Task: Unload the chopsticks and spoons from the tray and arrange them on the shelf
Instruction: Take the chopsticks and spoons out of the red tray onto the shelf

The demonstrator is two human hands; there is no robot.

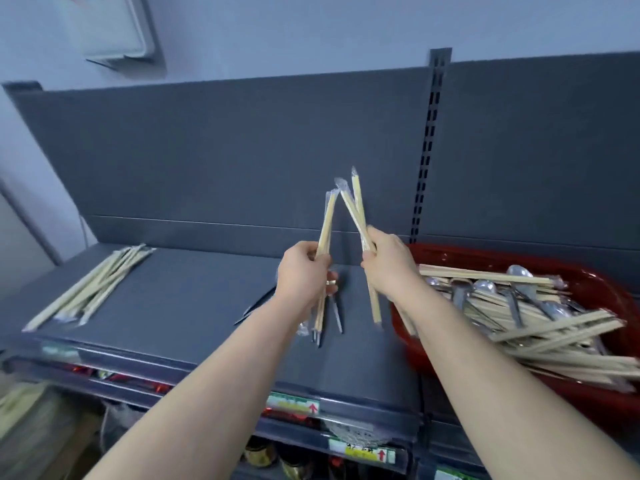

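Wooden chopsticks (325, 223) near upright in each closed grip, left hand (303, 268) and right hand (388, 261), tops leaning together.

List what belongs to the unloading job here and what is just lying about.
Job: left hand and right hand, each gripping wrapped chopsticks; red tray with its chopsticks and spoons; shelf; chopstick pile laid at its left.
Lying about: price labels on the shelf edge; goods below; white box on the wall.
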